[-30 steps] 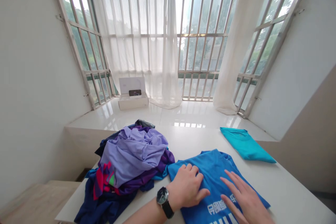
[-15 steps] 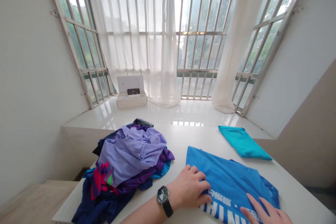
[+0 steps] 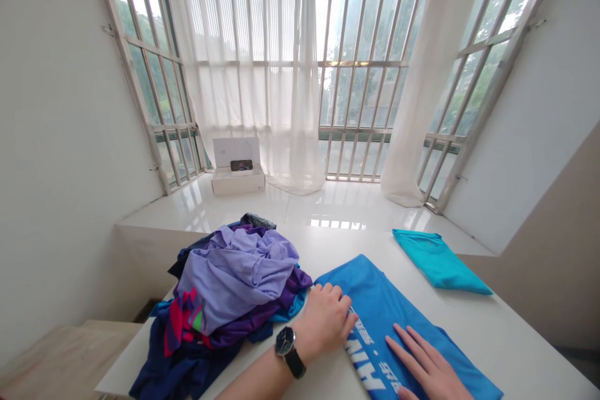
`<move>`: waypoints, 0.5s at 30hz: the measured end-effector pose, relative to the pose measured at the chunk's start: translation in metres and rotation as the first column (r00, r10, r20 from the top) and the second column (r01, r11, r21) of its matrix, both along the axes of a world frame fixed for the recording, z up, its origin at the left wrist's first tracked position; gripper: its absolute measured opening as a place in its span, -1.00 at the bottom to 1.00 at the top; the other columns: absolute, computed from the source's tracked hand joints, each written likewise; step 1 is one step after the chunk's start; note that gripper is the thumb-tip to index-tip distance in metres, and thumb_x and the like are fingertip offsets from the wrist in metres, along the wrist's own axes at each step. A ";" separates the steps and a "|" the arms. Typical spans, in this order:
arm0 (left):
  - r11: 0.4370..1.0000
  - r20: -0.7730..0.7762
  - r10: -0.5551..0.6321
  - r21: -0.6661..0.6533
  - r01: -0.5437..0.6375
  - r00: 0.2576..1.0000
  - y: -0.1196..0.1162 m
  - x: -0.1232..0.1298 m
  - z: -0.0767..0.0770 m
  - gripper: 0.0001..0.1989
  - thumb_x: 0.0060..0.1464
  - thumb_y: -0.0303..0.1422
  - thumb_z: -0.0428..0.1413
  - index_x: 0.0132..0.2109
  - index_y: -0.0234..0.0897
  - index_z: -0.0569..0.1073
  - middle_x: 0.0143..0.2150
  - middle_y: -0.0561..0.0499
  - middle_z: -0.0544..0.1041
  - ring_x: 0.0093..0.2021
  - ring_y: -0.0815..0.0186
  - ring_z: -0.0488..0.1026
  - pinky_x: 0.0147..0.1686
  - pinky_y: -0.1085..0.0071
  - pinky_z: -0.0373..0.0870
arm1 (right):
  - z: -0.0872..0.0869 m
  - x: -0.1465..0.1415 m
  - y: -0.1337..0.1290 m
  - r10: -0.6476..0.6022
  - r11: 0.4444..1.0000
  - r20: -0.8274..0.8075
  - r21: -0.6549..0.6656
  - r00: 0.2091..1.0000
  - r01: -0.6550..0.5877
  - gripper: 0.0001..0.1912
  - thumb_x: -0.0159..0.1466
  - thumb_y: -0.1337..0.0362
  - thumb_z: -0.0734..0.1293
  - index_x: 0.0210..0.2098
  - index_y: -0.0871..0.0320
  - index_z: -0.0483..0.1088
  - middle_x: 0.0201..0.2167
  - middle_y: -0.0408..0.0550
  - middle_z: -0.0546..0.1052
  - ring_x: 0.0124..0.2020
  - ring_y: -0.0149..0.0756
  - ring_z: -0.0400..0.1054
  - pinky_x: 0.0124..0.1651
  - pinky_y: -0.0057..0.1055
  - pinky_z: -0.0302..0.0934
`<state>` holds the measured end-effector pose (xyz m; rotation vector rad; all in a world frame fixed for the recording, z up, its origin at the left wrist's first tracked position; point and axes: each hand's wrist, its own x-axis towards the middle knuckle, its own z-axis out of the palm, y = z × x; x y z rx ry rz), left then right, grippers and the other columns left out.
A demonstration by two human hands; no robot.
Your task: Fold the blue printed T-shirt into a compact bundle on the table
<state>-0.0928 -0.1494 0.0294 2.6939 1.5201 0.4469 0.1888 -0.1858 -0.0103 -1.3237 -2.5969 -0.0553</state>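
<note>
A blue shirt [image 3: 389,300] with white lettering lies folded flat on the white table [image 3: 529,350], turned at a slant. My left hand [image 3: 325,319], with a black watch on its wrist, has its fingers curled on the shirt's left edge; whether they pinch the cloth is hard to tell. My right hand [image 3: 426,365] rests on the lower part of the shirt, fingers spread. Left of my left hand is a heap of crumpled clothes [image 3: 239,269], lavender on top, with purple, navy and pink pieces beneath. A folded teal shirt [image 3: 440,260] lies at the back right.
A white box [image 3: 239,182] with its lid raised and a dark phone [image 3: 241,165] in front of the lid stands on the window ledge [image 3: 300,206]. Sheer curtains [image 3: 300,106] hang before a barred window. Walls rise on both sides.
The blue shirt has turned, its upper left corner now nearer the heap. My left hand has shifted slightly left, and my right hand has moved left and up over the shirt.
</note>
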 end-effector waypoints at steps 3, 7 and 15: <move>1.000 0.054 -0.004 -0.011 0.004 0.999 0.003 -0.005 -0.005 -0.59 0.37 -0.04 -0.09 0.11 -0.19 0.43 0.13 -0.14 0.49 0.10 0.03 0.42 0.08 0.03 0.37 | -0.020 -0.004 0.015 -0.054 0.998 0.031 -0.038 0.998 0.055 -0.36 0.32 -0.14 0.22 0.35 -0.21 0.15 0.36 -0.11 0.21 0.33 0.16 0.16 0.21 0.18 0.28; 1.000 0.124 -0.010 0.007 0.010 0.992 0.008 -0.008 -0.007 -0.46 0.38 -0.03 -0.12 0.33 -0.22 0.24 0.41 -0.22 0.19 0.37 -0.04 0.15 0.30 -0.03 0.16 | -0.037 -0.030 0.036 -0.259 0.965 0.026 -0.034 0.965 0.260 -0.33 0.33 -0.18 0.18 0.34 -0.09 0.21 0.38 -0.04 0.21 0.38 0.19 0.07 0.30 0.24 0.13; 0.988 0.219 -0.135 -0.044 0.148 0.966 0.006 -0.002 -0.005 -0.48 0.38 -0.13 -0.10 0.35 -0.29 0.22 0.39 -0.20 0.23 0.38 0.05 0.16 0.36 0.13 0.11 | -0.013 -0.116 0.067 -0.444 0.890 0.096 -0.067 0.891 0.451 -0.39 0.37 0.09 0.18 0.36 0.16 0.22 0.40 0.24 0.18 0.38 0.31 0.05 0.28 0.18 0.12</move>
